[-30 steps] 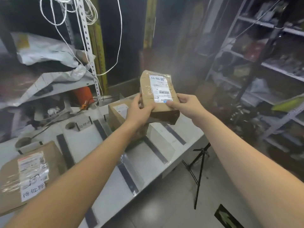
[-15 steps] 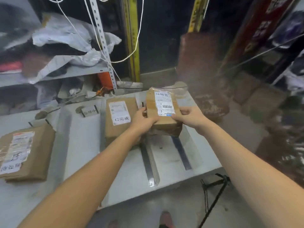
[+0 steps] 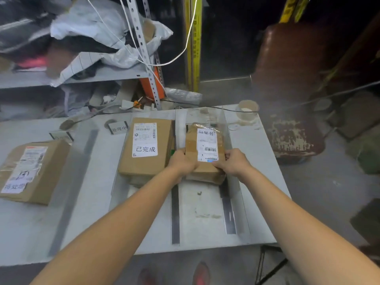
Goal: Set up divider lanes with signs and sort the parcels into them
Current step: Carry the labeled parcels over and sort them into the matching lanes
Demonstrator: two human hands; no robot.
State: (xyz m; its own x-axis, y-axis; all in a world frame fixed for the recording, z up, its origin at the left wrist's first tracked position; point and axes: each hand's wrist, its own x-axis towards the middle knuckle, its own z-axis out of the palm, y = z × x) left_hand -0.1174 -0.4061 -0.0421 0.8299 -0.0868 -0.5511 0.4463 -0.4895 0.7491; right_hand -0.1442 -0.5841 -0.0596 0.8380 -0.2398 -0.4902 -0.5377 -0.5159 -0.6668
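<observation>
Sorting step: both hands are setting a small brown cardboard parcel with a white barcode label (image 3: 206, 145) into the lane just right of the larger brown carton marked 已完成 (image 3: 146, 149). The left hand (image 3: 182, 162) and right hand (image 3: 234, 163) each close their grip on the parcel's near corners. Against half a second ago, it sits lower and flatter, at or almost on the grey bench (image 3: 257, 145). Next, I judge, it needs releasing squarely between the dark divider strips (image 3: 175, 212), clear of that carton.
</observation>
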